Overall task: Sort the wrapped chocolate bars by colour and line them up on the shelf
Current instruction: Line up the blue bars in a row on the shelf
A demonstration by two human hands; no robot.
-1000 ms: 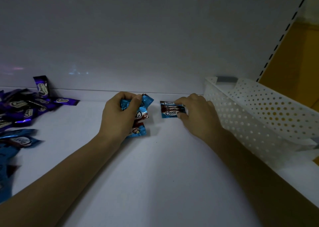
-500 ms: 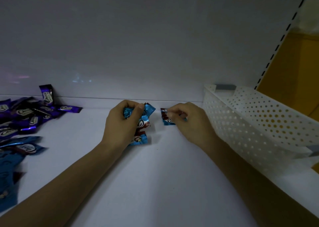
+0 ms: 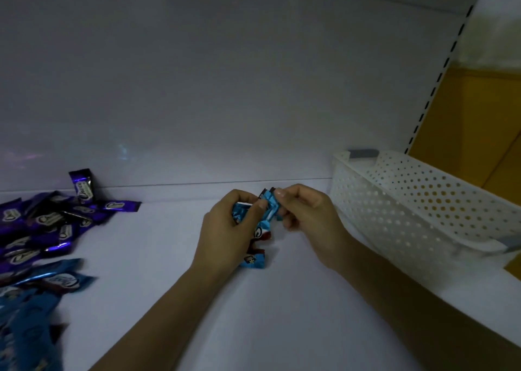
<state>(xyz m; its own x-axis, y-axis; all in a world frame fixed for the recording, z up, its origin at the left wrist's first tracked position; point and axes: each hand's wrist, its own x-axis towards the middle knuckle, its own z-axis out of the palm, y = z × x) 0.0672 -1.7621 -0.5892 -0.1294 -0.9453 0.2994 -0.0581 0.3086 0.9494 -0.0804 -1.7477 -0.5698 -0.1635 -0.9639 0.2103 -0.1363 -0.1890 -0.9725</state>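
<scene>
Bunching blue bars (image 3: pixel 264 227) in curled left hand (image 3: pixel 225 231), pinching top wrapper end with right hand (image 3: pixel 307 215); next, probably laying them in a neat row on shelf (image 3: pixel 282 328)

Bare shelf (image 3: pixel 282 314) between purple bars (image 3: pixel 56 218) and basket (image 3: pixel 408 215).

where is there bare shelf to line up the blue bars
Bare shelf runs along the back wall between the purple bars and the left hand; more lies between the forearms. Crowded: far left, purple and loose blue bars; the basket fills the right.
</scene>
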